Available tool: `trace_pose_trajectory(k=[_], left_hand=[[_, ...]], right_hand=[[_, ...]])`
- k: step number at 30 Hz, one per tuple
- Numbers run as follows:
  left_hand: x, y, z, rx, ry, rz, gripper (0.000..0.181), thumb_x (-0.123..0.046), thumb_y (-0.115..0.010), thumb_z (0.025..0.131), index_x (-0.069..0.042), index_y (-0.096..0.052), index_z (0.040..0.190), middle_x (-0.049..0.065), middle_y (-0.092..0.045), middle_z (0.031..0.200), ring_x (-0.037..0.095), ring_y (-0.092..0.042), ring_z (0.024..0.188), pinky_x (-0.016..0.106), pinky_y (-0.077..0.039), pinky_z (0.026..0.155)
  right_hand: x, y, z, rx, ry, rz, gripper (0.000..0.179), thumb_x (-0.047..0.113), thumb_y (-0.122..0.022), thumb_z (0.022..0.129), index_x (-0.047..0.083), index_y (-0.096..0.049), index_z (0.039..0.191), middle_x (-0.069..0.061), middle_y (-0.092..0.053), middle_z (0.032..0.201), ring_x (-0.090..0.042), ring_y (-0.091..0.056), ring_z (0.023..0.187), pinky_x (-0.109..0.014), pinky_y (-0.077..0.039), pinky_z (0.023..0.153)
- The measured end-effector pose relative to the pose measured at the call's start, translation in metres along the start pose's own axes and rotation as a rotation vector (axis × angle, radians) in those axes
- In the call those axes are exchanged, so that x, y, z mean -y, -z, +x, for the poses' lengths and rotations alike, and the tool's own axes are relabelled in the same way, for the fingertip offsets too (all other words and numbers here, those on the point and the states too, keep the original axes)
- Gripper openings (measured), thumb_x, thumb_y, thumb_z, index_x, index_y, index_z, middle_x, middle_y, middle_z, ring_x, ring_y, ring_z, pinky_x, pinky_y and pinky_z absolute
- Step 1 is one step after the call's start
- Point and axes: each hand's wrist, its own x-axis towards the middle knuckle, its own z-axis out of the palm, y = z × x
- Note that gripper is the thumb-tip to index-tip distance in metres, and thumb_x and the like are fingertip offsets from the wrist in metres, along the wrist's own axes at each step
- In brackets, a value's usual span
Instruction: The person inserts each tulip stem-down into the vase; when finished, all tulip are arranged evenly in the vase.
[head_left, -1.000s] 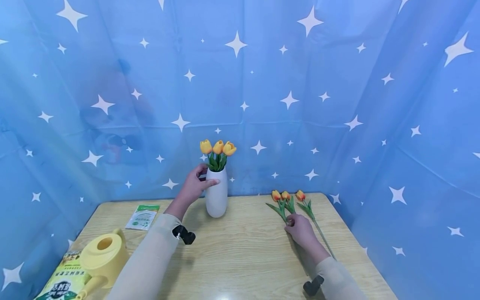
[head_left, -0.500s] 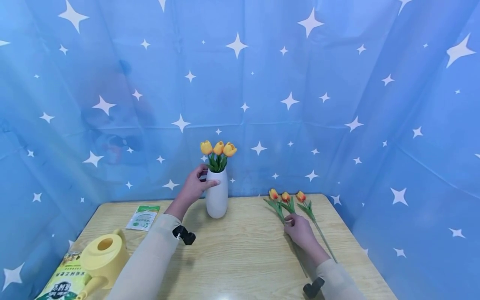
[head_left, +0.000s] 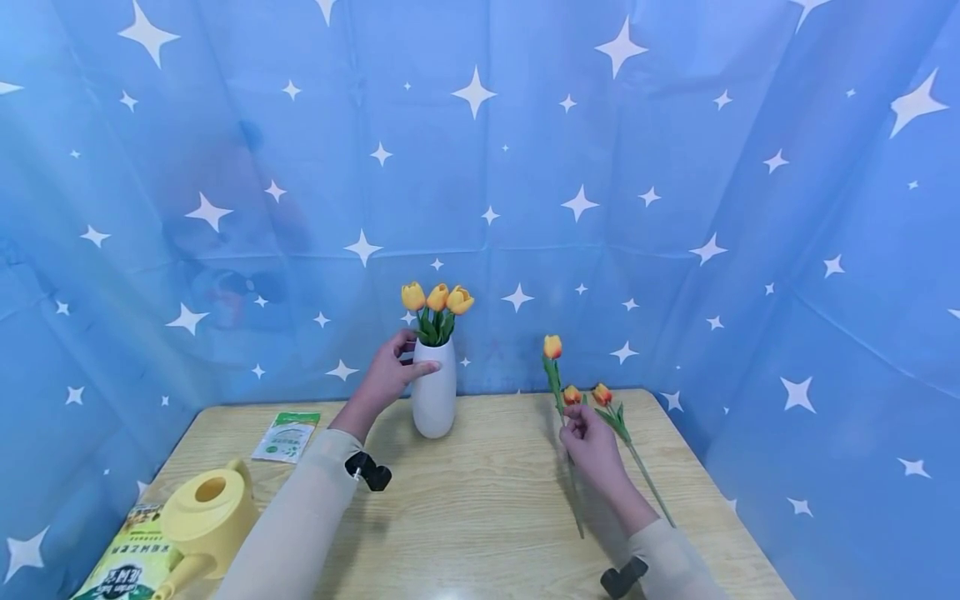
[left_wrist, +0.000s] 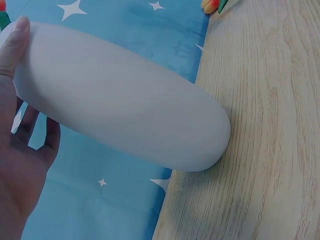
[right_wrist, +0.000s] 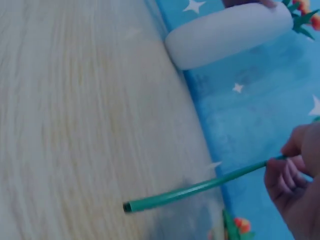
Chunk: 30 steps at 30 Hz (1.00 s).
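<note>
Pale beige sleeves [head_left: 300,517], black wrist cameras [head_left: 369,471]

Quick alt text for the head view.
The right hand pinches a red-yellow tulip; the left hand grips a white vase of yellow tulips. Two more tulips lie on the wooden table at right, with a yellow watering can at left.
</note>
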Motion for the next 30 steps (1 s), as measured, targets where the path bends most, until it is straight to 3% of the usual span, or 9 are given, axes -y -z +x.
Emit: trace_pose_trajectory(k=[8, 14, 19, 30], left_hand=[[0.001, 0.000, 0.000, 0.000, -0.003, 0.002, 0.082, -0.052, -0.093, 0.088, -0.018, -0.055, 0.153, 0.012, -0.058, 0.151, 0.041, -0.055, 0.145, 0.064, -0.050, 0.117], [0.001, -0.001, 0.000, -0.003, -0.022, -0.010, 0.077, -0.052, -0.093, 0.088, -0.019, -0.058, 0.149, 0.011, -0.060, 0.147, 0.041, -0.058, 0.143, 0.063, -0.052, 0.115], [0.001, -0.001, 0.001, -0.006, -0.023, -0.010, 0.077, -0.054, -0.094, 0.088, -0.021, -0.058, 0.148, 0.011, -0.060, 0.147, 0.041, -0.058, 0.142, 0.063, -0.052, 0.115], [0.001, -0.001, 0.001, -0.011, -0.026, -0.001, 0.077, -0.054, -0.093, 0.088, -0.020, -0.057, 0.147, 0.012, -0.060, 0.146, 0.042, -0.059, 0.142, 0.063, -0.053, 0.113]], right_hand=[[0.022, -0.003, 0.004, -0.067, 0.038, 0.101, 0.029, -0.003, -0.064, 0.101, 0.000, -0.062, 0.129, -0.013, -0.065, 0.105, -0.019, -0.060, 0.088, -0.022, -0.052, 0.068], [0.040, -0.005, 0.008, -0.085, 0.068, 0.189, 0.019, 0.003, -0.067, 0.106, 0.004, -0.060, 0.123, -0.014, -0.067, 0.104, -0.021, -0.070, 0.079, -0.028, -0.058, 0.057], [0.055, -0.007, 0.014, -0.121, 0.102, 0.261, 0.013, 0.007, -0.069, 0.108, 0.004, -0.060, 0.117, -0.016, -0.068, 0.099, -0.026, -0.075, 0.080, -0.032, -0.060, 0.058], [0.093, -0.012, 0.031, -0.210, 0.253, 0.380, 0.012, 0.009, -0.072, 0.108, 0.000, -0.065, 0.111, -0.026, -0.075, 0.100, -0.024, -0.078, 0.078, -0.030, -0.062, 0.059]])
